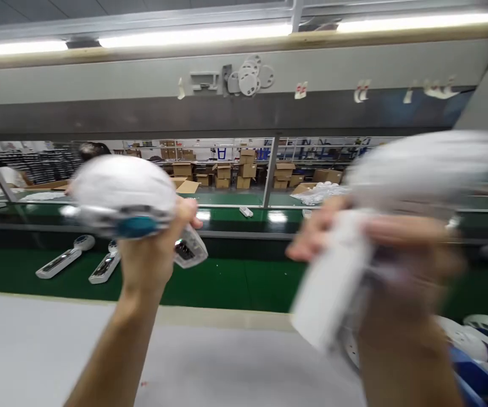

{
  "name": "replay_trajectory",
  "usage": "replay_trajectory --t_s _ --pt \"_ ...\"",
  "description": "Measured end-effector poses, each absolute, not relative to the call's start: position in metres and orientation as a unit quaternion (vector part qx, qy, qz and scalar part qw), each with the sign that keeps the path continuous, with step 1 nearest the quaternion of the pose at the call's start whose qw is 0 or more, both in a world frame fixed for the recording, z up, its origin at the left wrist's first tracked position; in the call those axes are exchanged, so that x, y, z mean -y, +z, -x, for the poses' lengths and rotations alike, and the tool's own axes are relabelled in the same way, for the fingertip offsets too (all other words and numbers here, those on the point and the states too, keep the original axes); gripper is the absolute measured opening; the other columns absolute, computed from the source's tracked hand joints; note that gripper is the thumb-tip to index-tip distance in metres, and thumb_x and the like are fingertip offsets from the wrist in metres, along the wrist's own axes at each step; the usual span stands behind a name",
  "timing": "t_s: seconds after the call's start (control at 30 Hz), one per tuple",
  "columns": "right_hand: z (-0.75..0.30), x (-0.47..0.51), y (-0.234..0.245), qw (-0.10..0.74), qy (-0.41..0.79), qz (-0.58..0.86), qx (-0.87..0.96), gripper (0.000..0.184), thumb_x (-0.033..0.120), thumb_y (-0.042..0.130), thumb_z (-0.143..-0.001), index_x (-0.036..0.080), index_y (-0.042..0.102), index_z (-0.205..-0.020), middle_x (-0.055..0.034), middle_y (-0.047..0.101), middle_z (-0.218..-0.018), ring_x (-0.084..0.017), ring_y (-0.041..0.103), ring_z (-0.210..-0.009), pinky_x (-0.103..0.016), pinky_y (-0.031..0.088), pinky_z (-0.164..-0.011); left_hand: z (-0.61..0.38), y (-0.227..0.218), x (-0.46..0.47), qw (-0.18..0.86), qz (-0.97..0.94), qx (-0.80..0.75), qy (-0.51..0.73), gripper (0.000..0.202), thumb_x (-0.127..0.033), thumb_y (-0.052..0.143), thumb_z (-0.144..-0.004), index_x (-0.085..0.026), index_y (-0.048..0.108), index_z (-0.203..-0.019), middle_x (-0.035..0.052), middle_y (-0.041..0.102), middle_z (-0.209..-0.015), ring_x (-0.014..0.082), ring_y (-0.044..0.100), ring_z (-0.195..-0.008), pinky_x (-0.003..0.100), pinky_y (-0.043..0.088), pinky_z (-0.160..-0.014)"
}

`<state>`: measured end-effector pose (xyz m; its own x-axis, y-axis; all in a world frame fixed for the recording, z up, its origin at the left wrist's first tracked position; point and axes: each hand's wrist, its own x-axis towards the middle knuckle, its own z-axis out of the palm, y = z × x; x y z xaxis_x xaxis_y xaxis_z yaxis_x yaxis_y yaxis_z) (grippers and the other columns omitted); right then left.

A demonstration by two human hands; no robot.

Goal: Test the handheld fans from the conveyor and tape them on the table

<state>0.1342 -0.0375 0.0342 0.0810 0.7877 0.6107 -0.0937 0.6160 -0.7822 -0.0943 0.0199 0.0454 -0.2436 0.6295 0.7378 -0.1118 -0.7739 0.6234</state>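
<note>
My left hand (152, 249) is raised and closed round the handle of a white handheld device (125, 195) with a round domed head and a teal ring under it. My right hand (400, 265) is also raised and closed on a second white device (430, 164) of the same kind, heavily smeared by motion. A white sheet or wrapper (332, 282) hangs by its handle. Both devices are held up at eye level, apart from each other, over the bench.
A green conveyor belt (227, 280) runs across, carrying two more white devices (61, 260) at the left. A pale bench surface (35, 350) lies in front. White round parts (481, 333) sit at the lower right. Cardboard boxes (244, 169) and a person stand beyond.
</note>
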Motion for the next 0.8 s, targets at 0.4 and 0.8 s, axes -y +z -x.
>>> replay_trajectory --t_s 0.4,0.8 --pt "-0.129 -0.106 -0.082 0.391 0.215 0.717 0.536 0.026 0.035 0.065 -0.097 0.014 0.066 -0.112 -0.0068 0.068 -0.109 -0.019 0.068 -0.094 -0.038 0.058 -0.083 0.059 -0.110 -0.165 0.284 -0.637 -0.616 0.366 0.032 -0.034 0.070 -0.088 -0.014 0.063 -0.113 0.0067 0.068 -0.103 0.0198 0.066 -0.092 0.039 0.055 -0.084" --pt "-0.245 -0.110 -0.060 0.286 0.089 0.900 0.317 0.039 0.032 0.065 -0.096 0.016 0.058 -0.131 -0.0118 0.056 -0.137 -0.028 0.057 -0.121 -0.052 0.049 -0.101 0.023 -0.102 -0.144 0.122 -0.752 -0.574 0.300 0.039 -0.028 0.048 -0.097 -0.014 0.055 -0.133 0.0193 0.050 -0.138 0.0352 0.040 -0.136 0.052 0.033 -0.110"
